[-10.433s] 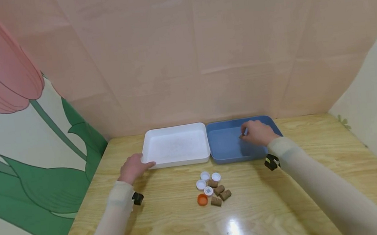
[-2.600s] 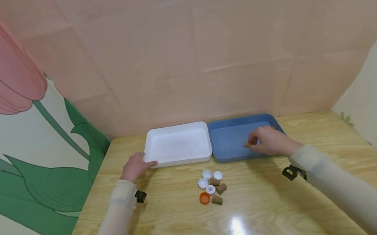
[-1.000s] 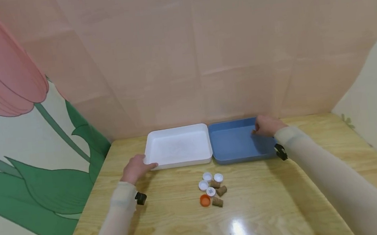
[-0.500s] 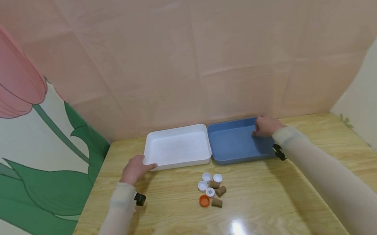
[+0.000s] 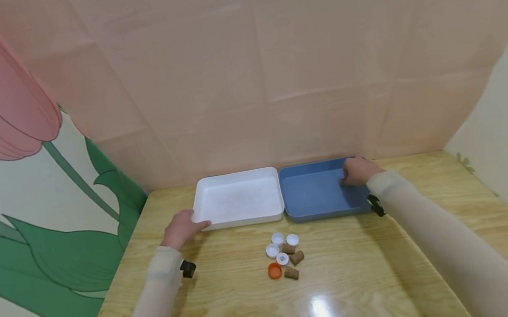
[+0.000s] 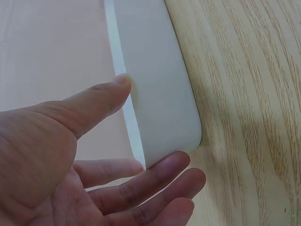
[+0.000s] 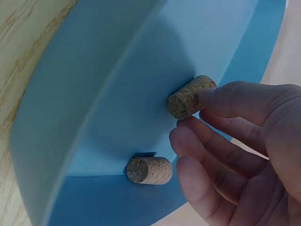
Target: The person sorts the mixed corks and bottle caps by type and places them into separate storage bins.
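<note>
My left hand (image 5: 183, 228) holds the near left corner of a white tray (image 5: 245, 221). In the left wrist view its thumb (image 6: 110, 92) lies on the rim, with the fingertips against the corner. My right hand (image 5: 360, 170) is inside the right part of a blue tray (image 5: 312, 193). There it pinches a cork (image 7: 186, 101) between thumb and fingers, low over the tray floor or touching it; I cannot tell which. A second cork (image 7: 150, 170) lies in the blue tray beside the wall, mostly hidden from the head view by the hand.
On the wooden table (image 5: 230, 293), in front of the trays, lie three corks (image 5: 297, 257), several white bottle caps (image 5: 272, 250) and one orange cap (image 5: 274, 271). The two trays stand side by side against a pinkish backdrop (image 5: 228, 79).
Since the earliest frame, one cork has left the table pile. My right hand has moved to the blue tray's right end with a cork and stayed there this last second. The left hand stays put.
</note>
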A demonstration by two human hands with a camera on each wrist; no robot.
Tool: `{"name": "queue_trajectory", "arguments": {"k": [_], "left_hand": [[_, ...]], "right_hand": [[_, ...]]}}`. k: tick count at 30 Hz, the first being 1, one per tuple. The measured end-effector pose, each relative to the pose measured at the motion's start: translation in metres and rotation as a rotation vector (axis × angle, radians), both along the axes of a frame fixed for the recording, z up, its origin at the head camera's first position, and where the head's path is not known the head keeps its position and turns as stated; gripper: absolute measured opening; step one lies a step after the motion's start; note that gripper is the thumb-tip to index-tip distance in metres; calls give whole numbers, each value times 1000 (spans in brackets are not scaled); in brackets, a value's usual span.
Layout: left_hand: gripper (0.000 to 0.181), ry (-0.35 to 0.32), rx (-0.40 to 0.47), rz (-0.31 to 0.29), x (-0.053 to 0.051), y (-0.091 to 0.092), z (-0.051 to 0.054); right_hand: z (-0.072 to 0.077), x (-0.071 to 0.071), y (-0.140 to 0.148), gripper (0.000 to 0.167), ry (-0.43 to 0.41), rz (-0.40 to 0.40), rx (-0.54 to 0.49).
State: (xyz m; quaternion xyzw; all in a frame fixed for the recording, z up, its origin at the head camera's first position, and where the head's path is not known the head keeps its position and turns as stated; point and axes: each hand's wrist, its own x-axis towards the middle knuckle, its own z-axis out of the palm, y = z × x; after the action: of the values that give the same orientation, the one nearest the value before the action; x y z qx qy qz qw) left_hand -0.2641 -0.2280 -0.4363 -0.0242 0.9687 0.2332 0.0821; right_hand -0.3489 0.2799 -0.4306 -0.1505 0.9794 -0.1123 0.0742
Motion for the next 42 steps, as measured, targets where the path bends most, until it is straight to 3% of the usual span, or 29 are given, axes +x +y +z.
{"name": "queue_trajectory", "arguments": {"k": [12, 18, 22, 31, 42], "left_hand": [[65, 4, -10, -2, 1, 0, -2], [69, 4, -7, -1, 0, 1, -2], [69, 4, -14, -6, 0, 1, -1], [70, -5, -5, 2, -1, -1, -3], [66, -1, 3, 2, -3, -1, -6]], "right_hand": [[-6, -3, 9, 24, -24, -4, -43], [-5, 1, 11, 16, 37, 39, -46], [-2, 10, 5, 14, 66, 64, -54], [8, 32, -21, 23, 44, 90, -62], [15, 68, -52, 19, 151, 199, -95]]}}
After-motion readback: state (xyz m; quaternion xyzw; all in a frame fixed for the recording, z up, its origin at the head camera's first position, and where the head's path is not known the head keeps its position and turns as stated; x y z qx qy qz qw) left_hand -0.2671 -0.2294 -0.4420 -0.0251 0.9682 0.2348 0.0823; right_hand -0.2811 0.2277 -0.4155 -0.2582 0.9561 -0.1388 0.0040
